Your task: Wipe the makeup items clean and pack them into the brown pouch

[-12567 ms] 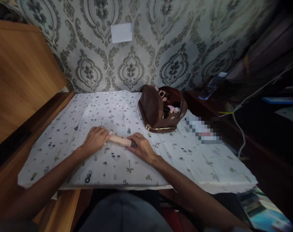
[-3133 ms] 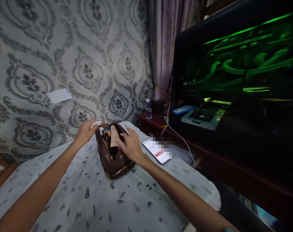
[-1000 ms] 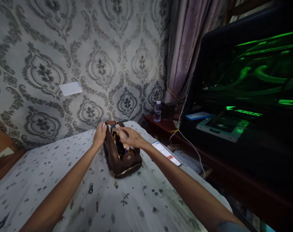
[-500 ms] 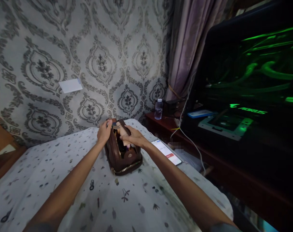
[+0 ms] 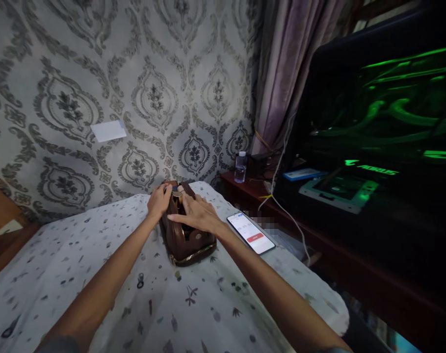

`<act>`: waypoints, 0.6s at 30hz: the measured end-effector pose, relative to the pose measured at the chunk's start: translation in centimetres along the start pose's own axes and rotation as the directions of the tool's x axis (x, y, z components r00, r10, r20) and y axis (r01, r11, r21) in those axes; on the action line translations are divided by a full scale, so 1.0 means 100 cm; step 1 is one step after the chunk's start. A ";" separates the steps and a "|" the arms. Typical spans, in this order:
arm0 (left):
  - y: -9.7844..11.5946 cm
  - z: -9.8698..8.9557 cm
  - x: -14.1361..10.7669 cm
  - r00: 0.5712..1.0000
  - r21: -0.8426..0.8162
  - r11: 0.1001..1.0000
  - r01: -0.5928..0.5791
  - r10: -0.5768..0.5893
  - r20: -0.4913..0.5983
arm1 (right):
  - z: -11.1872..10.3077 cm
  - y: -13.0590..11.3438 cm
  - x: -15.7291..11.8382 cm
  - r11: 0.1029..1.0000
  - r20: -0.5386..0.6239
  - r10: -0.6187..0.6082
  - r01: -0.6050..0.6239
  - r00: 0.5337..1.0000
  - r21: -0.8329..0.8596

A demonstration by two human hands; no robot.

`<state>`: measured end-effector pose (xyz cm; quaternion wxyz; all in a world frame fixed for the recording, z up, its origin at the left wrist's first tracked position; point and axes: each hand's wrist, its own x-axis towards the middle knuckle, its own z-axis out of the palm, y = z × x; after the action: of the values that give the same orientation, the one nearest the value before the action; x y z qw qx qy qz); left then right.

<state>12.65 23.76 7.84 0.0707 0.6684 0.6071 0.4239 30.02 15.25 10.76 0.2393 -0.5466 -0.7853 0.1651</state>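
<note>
A brown leather-look bag [image 5: 191, 252] with a gold zip stands unzipped on the patterned bedspread [image 5: 142, 314]. My left hand [image 5: 159, 200] is closed on the bag's left rim, near its far end. Over the opening, my right hand [image 5: 200, 214] has its thumb stretched out to the left and its fingers apart. A pale pink-beige tube [image 5: 180, 189] shows at the far end of the opening, partly covered by the right hand. Most of the bag's contents are hidden under that hand and in shadow.
To the right of the bag lies a lit phone [image 5: 251, 233]. A clear bottle [image 5: 240, 166] stands on the dark red table [image 5: 228, 180], near a white cable [image 5: 291, 213]. A black computer case [image 5: 384, 113] with green lights fills the right side. Behind the bed rises a patterned wall [image 5: 154, 98].
My right hand has let go of the pale tube and spread its fingers over the bag opening. The tube is now inside the bag. My left hand stays on the rim.
</note>
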 end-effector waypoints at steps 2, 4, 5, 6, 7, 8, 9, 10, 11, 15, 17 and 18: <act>-0.002 -0.001 0.001 1.000 -0.001 1.000 -0.001 0.001 0.001 | 0.000 -0.004 -0.002 0.999 0.013 0.026 -0.026 1.000 -0.025; -0.007 -0.003 0.004 1.000 -0.003 1.000 -0.002 0.002 0.003 | -0.001 -0.005 -0.003 0.999 0.032 0.043 -0.042 0.999 -0.028; -0.010 -0.004 0.007 1.000 -0.005 1.000 -0.001 0.001 0.003 | -0.001 -0.005 -0.003 0.998 0.037 0.050 -0.049 0.998 -0.028; -0.014 -0.005 0.011 1.000 -0.009 1.000 0.003 -0.003 0.000 | -0.002 -0.006 -0.003 0.998 0.040 0.054 -0.053 0.998 -0.030; -0.019 -0.006 0.016 1.000 -0.013 1.000 0.010 -0.010 -0.006 | -0.002 -0.006 -0.002 0.998 0.041 0.054 -0.053 0.998 -0.031; -0.023 -0.006 0.021 1.000 -0.018 1.000 0.020 -0.020 -0.012 | -0.002 -0.006 -0.002 0.998 0.041 0.049 -0.048 0.998 -0.033; -0.028 -0.006 0.026 0.999 -0.023 0.999 0.033 -0.033 -0.016 | -0.002 -0.006 -0.002 0.998 0.041 0.047 -0.045 0.998 -0.033; -0.032 -0.004 0.031 0.999 -0.029 0.998 0.047 -0.048 -0.017 | -0.002 -0.006 -0.002 0.998 0.041 0.049 -0.047 0.998 -0.032; -0.036 -0.003 0.035 0.998 -0.034 0.998 0.061 -0.061 -0.014 | -0.002 -0.006 -0.001 0.998 0.042 0.052 -0.051 0.998 -0.029; -0.049 0.002 0.047 0.997 -0.071 0.994 0.082 -0.081 0.018 | -0.002 -0.006 -0.002 0.998 0.044 0.059 -0.058 0.997 -0.018; -0.054 0.000 0.051 0.997 -0.111 0.991 0.074 -0.070 0.041 | -0.002 -0.006 -0.002 0.998 0.043 0.056 -0.055 0.998 -0.021; -0.056 -0.002 0.054 0.997 -0.138 0.988 0.069 -0.062 0.055 | -0.002 -0.006 -0.002 0.998 0.042 0.057 -0.056 0.997 -0.025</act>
<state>7.78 29.83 7.11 0.1462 0.6519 0.5957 0.4458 29.69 14.82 11.16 0.2110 -0.5679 -0.7763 0.1741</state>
